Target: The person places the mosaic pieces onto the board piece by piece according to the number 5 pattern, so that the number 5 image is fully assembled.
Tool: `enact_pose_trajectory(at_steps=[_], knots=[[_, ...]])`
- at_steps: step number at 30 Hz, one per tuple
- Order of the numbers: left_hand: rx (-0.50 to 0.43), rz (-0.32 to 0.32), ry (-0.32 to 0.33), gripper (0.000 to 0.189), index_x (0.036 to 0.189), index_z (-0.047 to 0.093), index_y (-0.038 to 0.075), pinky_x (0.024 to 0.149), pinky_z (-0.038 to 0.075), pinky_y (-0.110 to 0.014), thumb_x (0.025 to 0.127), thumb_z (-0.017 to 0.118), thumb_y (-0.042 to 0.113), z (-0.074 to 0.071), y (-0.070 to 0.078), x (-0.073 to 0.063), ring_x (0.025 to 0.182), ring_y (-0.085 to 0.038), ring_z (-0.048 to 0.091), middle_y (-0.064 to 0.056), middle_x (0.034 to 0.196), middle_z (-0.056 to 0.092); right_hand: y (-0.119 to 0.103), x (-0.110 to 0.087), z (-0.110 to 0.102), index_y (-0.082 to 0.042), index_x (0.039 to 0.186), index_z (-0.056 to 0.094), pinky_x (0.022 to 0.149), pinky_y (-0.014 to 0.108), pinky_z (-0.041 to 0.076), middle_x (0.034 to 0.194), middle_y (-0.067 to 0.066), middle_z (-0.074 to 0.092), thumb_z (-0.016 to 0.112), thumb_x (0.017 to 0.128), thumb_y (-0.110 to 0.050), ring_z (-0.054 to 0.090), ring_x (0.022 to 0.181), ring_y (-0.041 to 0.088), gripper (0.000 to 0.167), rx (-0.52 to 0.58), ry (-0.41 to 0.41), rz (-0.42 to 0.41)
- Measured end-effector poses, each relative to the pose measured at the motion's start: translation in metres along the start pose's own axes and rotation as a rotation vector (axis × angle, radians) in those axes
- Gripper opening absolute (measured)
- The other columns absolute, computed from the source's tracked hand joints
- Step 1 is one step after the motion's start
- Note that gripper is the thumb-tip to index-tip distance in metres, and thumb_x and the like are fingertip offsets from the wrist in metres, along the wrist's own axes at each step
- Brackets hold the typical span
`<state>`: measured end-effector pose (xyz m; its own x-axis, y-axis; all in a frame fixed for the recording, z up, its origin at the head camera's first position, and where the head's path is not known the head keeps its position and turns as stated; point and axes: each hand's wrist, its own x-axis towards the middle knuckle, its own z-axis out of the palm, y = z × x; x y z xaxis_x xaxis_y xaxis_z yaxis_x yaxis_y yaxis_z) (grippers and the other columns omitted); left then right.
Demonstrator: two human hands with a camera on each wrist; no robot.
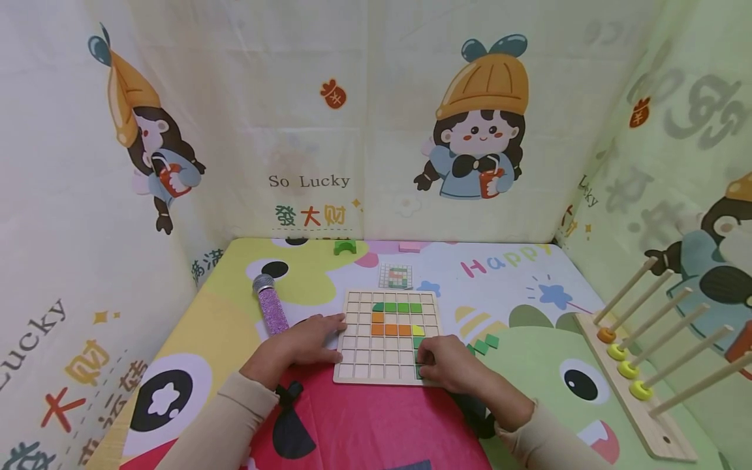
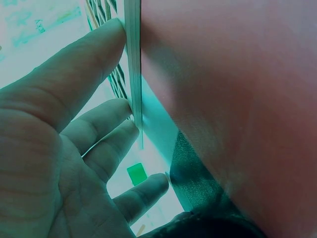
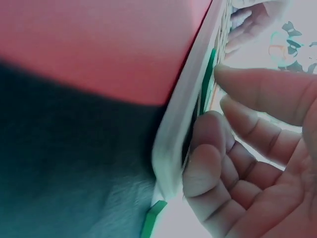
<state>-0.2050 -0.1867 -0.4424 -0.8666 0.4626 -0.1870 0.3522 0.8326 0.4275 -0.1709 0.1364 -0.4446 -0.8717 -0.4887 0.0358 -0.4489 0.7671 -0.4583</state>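
A wooden grid board (image 1: 355,359) lies flat before me. A green row of tiles (image 1: 402,307), orange tiles (image 1: 390,330), a yellow tile (image 1: 418,330) and more green below it form a bent line in its cells. My left hand (image 1: 308,339) rests at the board's left side, fingers spread, fingertips at the edge. Over the lower right cells is my right hand (image 1: 449,362), fingers loosely curled. In the right wrist view its thumb tip is right at a green tile (image 3: 207,82) in the board, apart from the curled fingers (image 3: 203,168); the hand partly covers that column.
Beyond the board lies a small pattern card (image 1: 396,277). A purple glittery microphone (image 1: 271,307) lies at left, loose green tiles (image 1: 492,341) at right. Farther back are a green arch block (image 1: 344,247) and a pink block (image 1: 409,247). A wooden peg stand (image 1: 640,391) holds orange and yellow beads.
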Motion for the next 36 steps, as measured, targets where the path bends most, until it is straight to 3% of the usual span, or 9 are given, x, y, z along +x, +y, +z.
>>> enact_pose_trajectory(at_steps=[8, 11, 27, 36], knots=[[0.006, -0.019, -0.004, 0.068, 0.149, 0.057, 0.012, 0.122, 0.036, -0.054, 0.088, 0.081, 0.031, 0.004, -0.003, 0.003, 0.15, -0.042, 0.037, -0.007, 0.164, 0.043, 0.012, -0.007, -0.008, -0.014, 0.094, 0.069, 0.066, 0.024, 0.051, 0.079, -0.009, 0.063, 0.081, 0.087, -0.019, 0.059, 0.075, 0.009, 0.015, 0.175, -0.057, 0.037], [-0.002, -0.022, -0.003, 0.068, 0.149, 0.057, 0.012, 0.121, 0.037, -0.054, 0.087, 0.082, 0.031, 0.003, -0.002, 0.002, 0.15, -0.043, 0.037, -0.007, 0.164, 0.042, 0.021, -0.011, -0.015, -0.015, 0.097, 0.069, 0.064, 0.024, 0.05, 0.079, -0.009, 0.062, 0.081, 0.088, -0.022, 0.058, 0.075, 0.011, 0.016, 0.19, -0.058, 0.067], [0.014, -0.003, -0.006, 0.069, 0.149, 0.057, 0.011, 0.121, 0.037, -0.054, 0.088, 0.081, 0.031, 0.002, -0.005, 0.004, 0.149, -0.042, 0.039, -0.009, 0.164, 0.042, 0.091, -0.038, -0.051, -0.005, 0.112, 0.072, 0.06, 0.031, 0.045, 0.079, -0.001, 0.063, 0.077, 0.088, -0.016, 0.052, 0.068, 0.014, 0.027, -0.037, 0.084, 0.248], [-0.002, -0.003, -0.012, 0.068, 0.149, 0.057, 0.01, 0.121, 0.037, -0.055, 0.088, 0.081, 0.029, -0.001, -0.002, 0.004, 0.149, -0.043, 0.039, -0.01, 0.164, 0.042, 0.111, -0.036, -0.056, -0.003, 0.113, 0.073, 0.06, 0.034, 0.047, 0.085, 0.004, 0.067, 0.073, 0.088, -0.016, 0.056, 0.074, 0.018, 0.027, -0.108, 0.093, 0.354]])
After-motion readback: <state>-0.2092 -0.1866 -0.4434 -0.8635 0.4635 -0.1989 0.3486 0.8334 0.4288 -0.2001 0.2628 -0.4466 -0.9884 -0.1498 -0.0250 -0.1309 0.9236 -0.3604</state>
